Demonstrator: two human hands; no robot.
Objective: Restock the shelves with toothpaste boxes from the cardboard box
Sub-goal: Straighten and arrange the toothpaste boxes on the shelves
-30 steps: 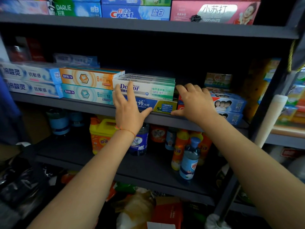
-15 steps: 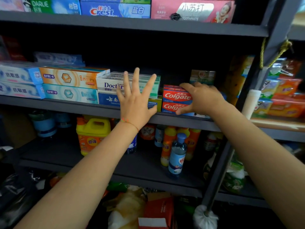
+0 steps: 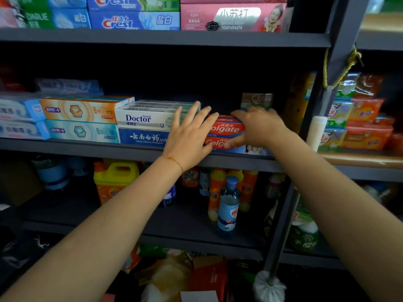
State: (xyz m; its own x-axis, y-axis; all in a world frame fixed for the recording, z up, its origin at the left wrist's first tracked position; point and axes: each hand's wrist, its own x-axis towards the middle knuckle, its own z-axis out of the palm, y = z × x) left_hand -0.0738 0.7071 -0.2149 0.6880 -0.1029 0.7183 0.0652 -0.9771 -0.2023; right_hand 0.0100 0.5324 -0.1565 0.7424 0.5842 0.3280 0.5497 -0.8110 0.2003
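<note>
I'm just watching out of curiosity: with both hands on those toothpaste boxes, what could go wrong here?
The right hand grips the stacked Colgate boxes at the shelf's front edge; a careless nudge might tip them off. The left hand, spread open against the Doctor box, might push that stack askew.

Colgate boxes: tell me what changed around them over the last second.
The left hand lifted off the Doctor box, fingers spreading, and moved right toward the red Colgate boxes. These came into sight as the right hand, resting on them, shifted right. The other stacked boxes stayed put.
</note>
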